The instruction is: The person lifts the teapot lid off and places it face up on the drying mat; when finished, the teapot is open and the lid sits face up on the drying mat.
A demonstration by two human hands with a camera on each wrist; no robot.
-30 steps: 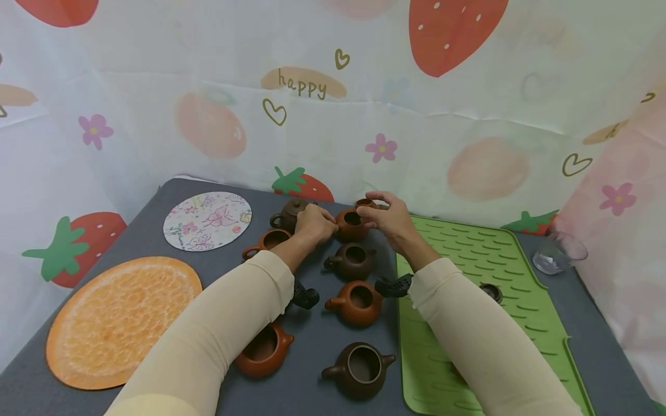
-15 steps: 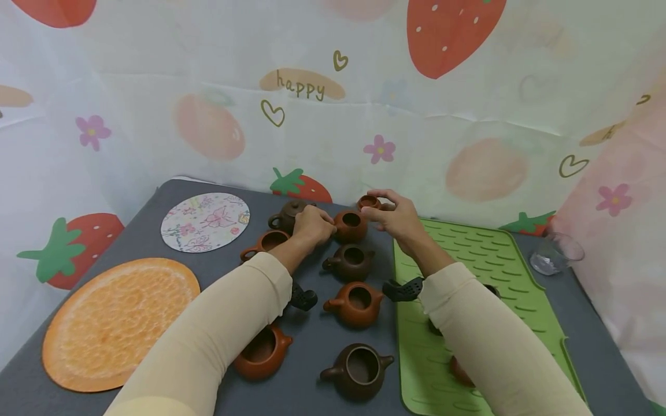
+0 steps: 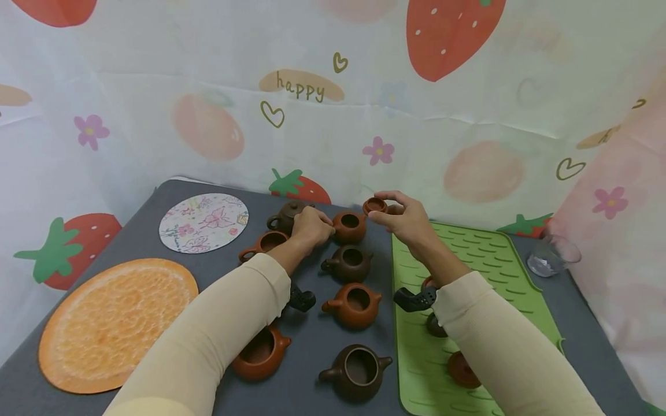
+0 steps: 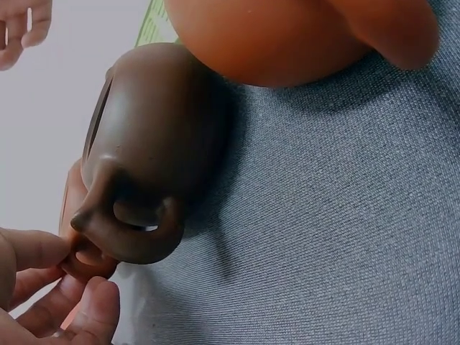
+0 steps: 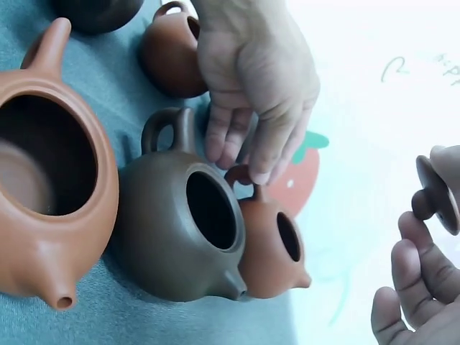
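At the far end of the middle row stands a small reddish-brown teapot (image 3: 349,226) with its top uncovered. My left hand (image 3: 312,226) pinches its handle between thumb and fingers, as the left wrist view also shows. To the right, my right hand (image 3: 411,222) holds a reddish-brown teapot lid (image 3: 375,206) in the air by its edge, with the hollow underside turned up. The lid's round knob (image 5: 422,205) shows in the right wrist view. Just nearer than the gripped teapot is a dark brown lidless teapot (image 3: 347,263), which partly covers it in the left wrist view.
An orange lidless teapot (image 3: 356,306) and a dark one (image 3: 359,372) continue the row. Left of it stand a dark lidded teapot (image 3: 287,216) and reddish ones. A green mat (image 3: 416,370) bears several lids (image 3: 462,370). A glass (image 3: 551,257) and two round mats lie outward.
My right hand has drawn the lid to the right, away from the far teapot, and its hollow underside shows more. My left hand stays at the handle.
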